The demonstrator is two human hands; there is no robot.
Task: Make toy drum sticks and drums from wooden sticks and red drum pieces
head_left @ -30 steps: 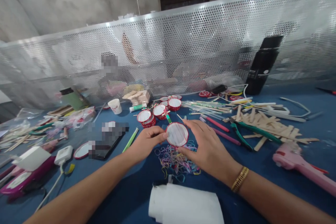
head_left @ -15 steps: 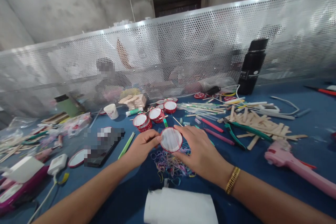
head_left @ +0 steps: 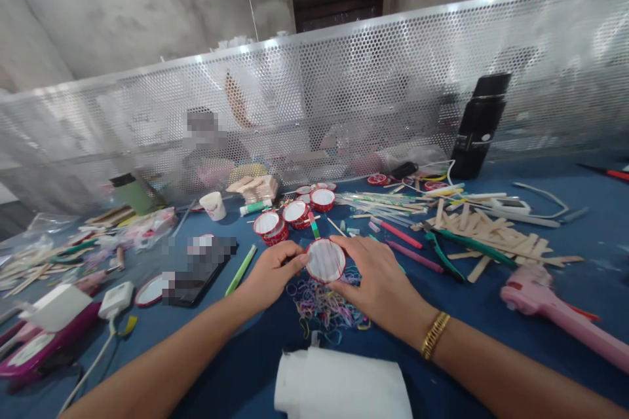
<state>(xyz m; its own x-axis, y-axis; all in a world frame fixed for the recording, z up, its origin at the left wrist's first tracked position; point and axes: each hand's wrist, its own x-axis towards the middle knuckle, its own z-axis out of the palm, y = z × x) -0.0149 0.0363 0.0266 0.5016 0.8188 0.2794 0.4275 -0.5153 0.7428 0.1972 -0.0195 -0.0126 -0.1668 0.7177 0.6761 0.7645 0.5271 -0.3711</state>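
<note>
My left hand (head_left: 269,273) and my right hand (head_left: 376,282) both grip a small round drum (head_left: 325,260) with a white face and red rim, held just above the blue table (head_left: 491,314). Fingers of each hand pinch its edge from opposite sides. Directly beneath lies a heap of coloured rubber bands (head_left: 324,308). Three similar red-rimmed drums (head_left: 292,215) stand a little further back.
A phone (head_left: 196,272) and green stick (head_left: 242,268) lie left; pink glue gun (head_left: 555,308), green pliers (head_left: 452,245) and wooden sticks (head_left: 496,236) right. A white roll (head_left: 344,386) sits near me. A perforated metal screen (head_left: 344,98) walls the back, a black bottle (head_left: 479,124) against it.
The view shifted slightly; my hands keep holding the drum in much the same place, lowered a little toward the rubber bands.
</note>
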